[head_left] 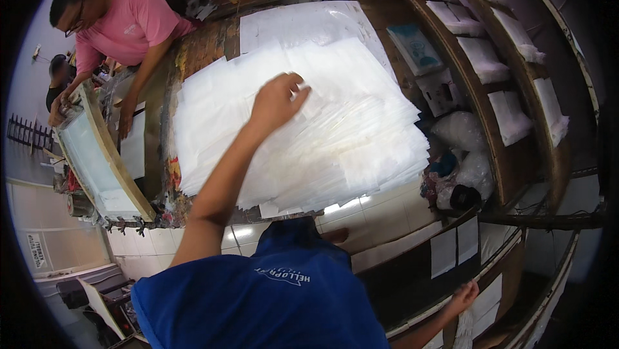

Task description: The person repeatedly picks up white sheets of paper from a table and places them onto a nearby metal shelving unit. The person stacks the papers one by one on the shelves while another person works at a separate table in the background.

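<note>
1. Head view, left hand: the person's own left arm is extending up from the lower edge, and the hand is resting on top of the large spread of white translucent sheets. The fingers are curling together and appear to be pinching a sheet edge near the top of the stack; the exact grip is too small to confirm.
2. Head view, sheets: the stack is lying fanned out across the worktable, occupying the centre of the picture. Its layered edges are stepping down toward the right and lower sides, overhanging the table's near edge above the white tiled floor.
3. Head view, right hand: it is reaching down to the lower right, well apart from the stack, touching white sheets hanging at a low wooden shelf. Whether its fingers are spread or closed cannot be told.
4. Head view, co-worker: a person in a pink shirt is leaning over the far-left end of the table, with both hands lowered beside a wooden-framed screen.
5. Head view, surroundings: curved wooden shelves on the right are carrying folded white bundles, and clear plastic bags are lying below them.
</note>
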Motion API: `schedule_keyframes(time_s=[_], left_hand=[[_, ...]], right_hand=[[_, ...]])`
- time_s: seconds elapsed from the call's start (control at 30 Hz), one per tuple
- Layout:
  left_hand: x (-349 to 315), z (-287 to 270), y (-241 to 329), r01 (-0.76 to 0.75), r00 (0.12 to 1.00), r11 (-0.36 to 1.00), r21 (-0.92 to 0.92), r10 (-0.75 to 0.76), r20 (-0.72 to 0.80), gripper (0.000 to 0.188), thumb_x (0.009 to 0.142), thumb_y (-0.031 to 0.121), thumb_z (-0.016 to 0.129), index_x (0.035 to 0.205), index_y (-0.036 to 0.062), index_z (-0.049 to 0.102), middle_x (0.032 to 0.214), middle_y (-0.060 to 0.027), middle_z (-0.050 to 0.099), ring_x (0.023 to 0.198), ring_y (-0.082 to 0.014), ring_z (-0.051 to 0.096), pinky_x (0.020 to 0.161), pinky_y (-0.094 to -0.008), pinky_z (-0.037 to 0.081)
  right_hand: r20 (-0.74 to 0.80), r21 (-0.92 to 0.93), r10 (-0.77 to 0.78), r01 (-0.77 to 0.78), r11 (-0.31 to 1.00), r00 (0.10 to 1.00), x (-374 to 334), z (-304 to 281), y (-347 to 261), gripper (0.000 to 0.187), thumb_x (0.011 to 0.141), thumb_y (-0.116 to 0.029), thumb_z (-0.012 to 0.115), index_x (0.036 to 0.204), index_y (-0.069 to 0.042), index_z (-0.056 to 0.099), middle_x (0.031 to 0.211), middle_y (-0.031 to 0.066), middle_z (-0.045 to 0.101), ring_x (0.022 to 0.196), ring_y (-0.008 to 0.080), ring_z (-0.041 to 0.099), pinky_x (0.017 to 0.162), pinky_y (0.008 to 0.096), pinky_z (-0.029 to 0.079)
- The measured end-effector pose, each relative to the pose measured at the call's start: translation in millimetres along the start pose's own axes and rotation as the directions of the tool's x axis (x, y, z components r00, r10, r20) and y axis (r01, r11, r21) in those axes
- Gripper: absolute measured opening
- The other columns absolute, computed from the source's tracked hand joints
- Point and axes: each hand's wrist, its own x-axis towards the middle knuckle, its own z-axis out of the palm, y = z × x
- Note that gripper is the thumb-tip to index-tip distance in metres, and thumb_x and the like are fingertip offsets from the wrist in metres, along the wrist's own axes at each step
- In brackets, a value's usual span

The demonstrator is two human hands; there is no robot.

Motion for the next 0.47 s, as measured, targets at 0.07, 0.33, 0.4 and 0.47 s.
schedule_keyframes(time_s=[0.07,0.33,0.4,0.47], left_hand=[[40,11,-45,0.031,0.999,0.993,0.115,-0.032,0.007,0.036,0.083,0.032,0.065,0.098,-0.0006,0.065,0.09,-0.0184,0.066,0.082,-0.0328,0.064,0.071,-0.0417,0.051],[125,62,-105,0.15,0.93,0.82,0.552,-0.306,0.202,0.036,0.078,0.026,0.061,0.103,-0.0002,0.065,0.106,-0.0211,0.065,0.1,-0.0356,0.063,0.085,-0.0444,0.052],[145,81,-127,0.062,0.944,0.837,0.544,-0.226,0.24,0.042,0.076,0.021,0.06,0.11,-0.0037,0.061,0.114,-0.0238,0.061,0.108,-0.036,0.059,0.093,-0.045,0.048],[175,156,-140,-0.153,0.978,0.822,0.549,0.048,0.202,0.05,0.077,0.019,0.058,0.12,-0.0054,0.055,0.12,-0.0235,0.058,0.114,-0.0346,0.056,0.098,-0.045,0.043]], right_hand=[[-0.007,0.081,-0.039,0.039,0.996,0.999,-4,56,-15,0.017,0.094,-0.019,0.057,0.104,-0.005,0.057,0.077,-0.0024,0.047,0.064,0.0043,0.042,0.053,0.0188,0.036],[0.281,0.03,0.094,-0.106,0.994,0.955,-86,154,-46,0.016,0.094,-0.014,0.056,0.106,-0.004,0.059,0.078,0.0004,0.056,0.064,0.0058,0.049,0.055,0.0205,0.041],[0.253,0.05,0.192,-0.211,0.976,0.948,-97,157,-53,0.016,0.094,-0.013,0.055,0.105,-0.003,0.06,0.078,0.0003,0.056,0.065,0.0062,0.05,0.056,0.0206,0.042],[0.261,0.051,0.177,-0.196,0.979,0.949,-100,163,-34,0.017,0.094,-0.014,0.056,0.106,-0.004,0.061,0.084,0.0004,0.058,0.07,0.0067,0.052,0.062,0.0219,0.044]])
